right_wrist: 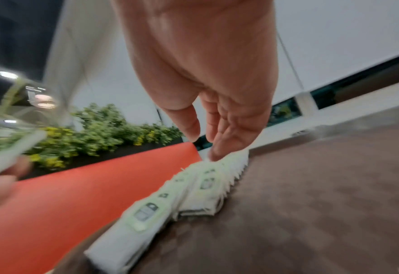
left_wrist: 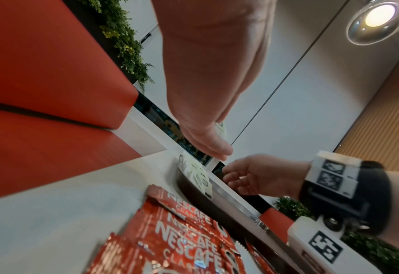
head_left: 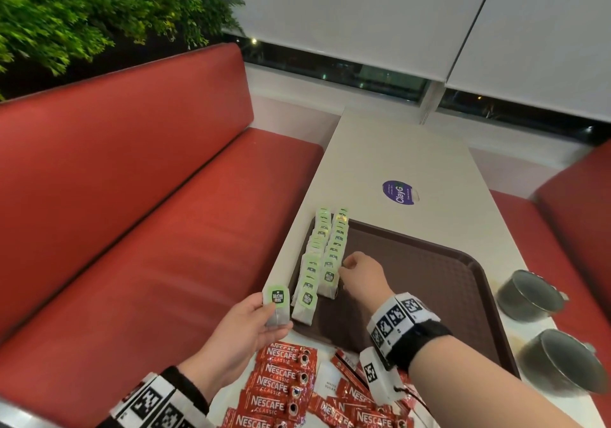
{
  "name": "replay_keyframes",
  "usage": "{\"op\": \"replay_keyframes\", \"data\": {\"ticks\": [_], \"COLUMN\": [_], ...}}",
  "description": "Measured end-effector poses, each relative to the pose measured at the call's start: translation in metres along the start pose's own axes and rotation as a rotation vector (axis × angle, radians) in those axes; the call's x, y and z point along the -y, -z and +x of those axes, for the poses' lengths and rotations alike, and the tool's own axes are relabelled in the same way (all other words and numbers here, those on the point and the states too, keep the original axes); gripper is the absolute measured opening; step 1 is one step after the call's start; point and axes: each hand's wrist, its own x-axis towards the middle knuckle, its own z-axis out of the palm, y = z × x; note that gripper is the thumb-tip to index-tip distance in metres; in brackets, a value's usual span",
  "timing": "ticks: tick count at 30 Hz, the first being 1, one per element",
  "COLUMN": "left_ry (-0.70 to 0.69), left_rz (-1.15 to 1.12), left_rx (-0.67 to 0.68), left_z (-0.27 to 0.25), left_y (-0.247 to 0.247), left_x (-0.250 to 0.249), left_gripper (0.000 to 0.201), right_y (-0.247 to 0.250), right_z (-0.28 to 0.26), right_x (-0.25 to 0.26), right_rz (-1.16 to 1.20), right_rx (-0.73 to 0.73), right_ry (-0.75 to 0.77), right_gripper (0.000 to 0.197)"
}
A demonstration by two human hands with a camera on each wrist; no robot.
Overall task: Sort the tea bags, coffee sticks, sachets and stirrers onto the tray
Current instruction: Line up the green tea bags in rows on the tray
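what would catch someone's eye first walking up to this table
Probably the two overlapping rows of green-labelled tea bags along the left edge of the brown tray, with the right hand at the inner row. Next, the left hand holding one more tea bag, above the red Nescafe sticks heaped at the table's near edge.
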Motion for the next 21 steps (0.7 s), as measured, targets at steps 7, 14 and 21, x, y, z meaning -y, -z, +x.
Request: {"op": "replay_keyframes", "data": {"ticks": [7,14,21], "left_ry": [-0.013,-0.038,-0.056], "left_rz": [0.124,0.219,0.265], "left_rx": [0.109,0.156,0.072], "left_z": [0.004,0.003,-0.003], "left_y": [-0.017,-0.035,-0.017], "left_x": [0.002,0.004,-0.003], "left_gripper": [0.022,0.022,0.021], "right_y": [-0.007,-0.015,0.011], "right_z": [-0.071,-0.073,-0.043], "right_x": [0.012,0.001,-0.021], "right_rz": [0.041,0.220,0.349], "right_rx": [0.230,0.172,-0.067], "right_ry": [0.328,0.310,0.070], "right_gripper": [0.017,0.019,0.015]}}
